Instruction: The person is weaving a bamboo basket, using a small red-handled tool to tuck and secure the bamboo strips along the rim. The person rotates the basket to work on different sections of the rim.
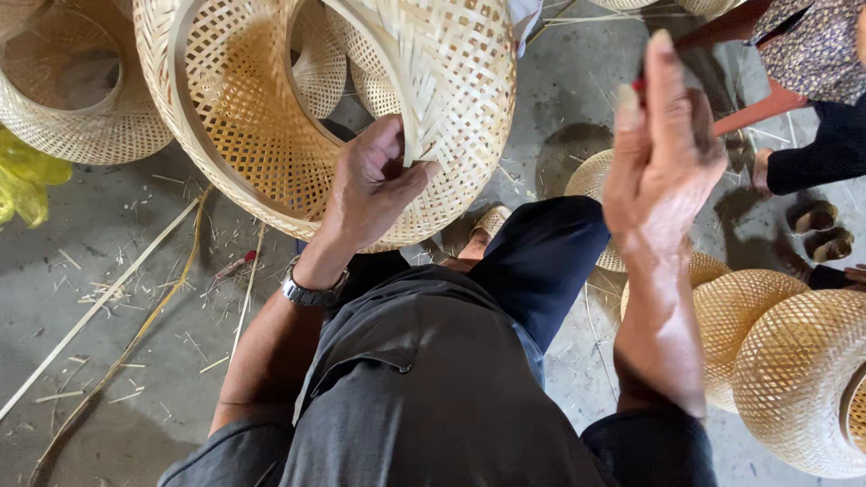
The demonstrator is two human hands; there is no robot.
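A large woven bamboo basket [271,117] rests tilted against my knee, its open mouth facing me. My left hand [374,180], with a metal wristwatch, pinches a flat bamboo strip [397,81] that curves up along the basket's rim. My right hand [663,153] is raised to the right of the basket, fingers pointing up and held close together around what looks like a small red-tipped object; I cannot make out what it is.
More woven baskets stand at top left [81,90] and lower right [794,379]. Loose bamboo strips [108,298] and shavings litter the concrete floor. Another person's legs and sandalled feet [816,221] are at right. A yellow bag [27,180] lies at far left.
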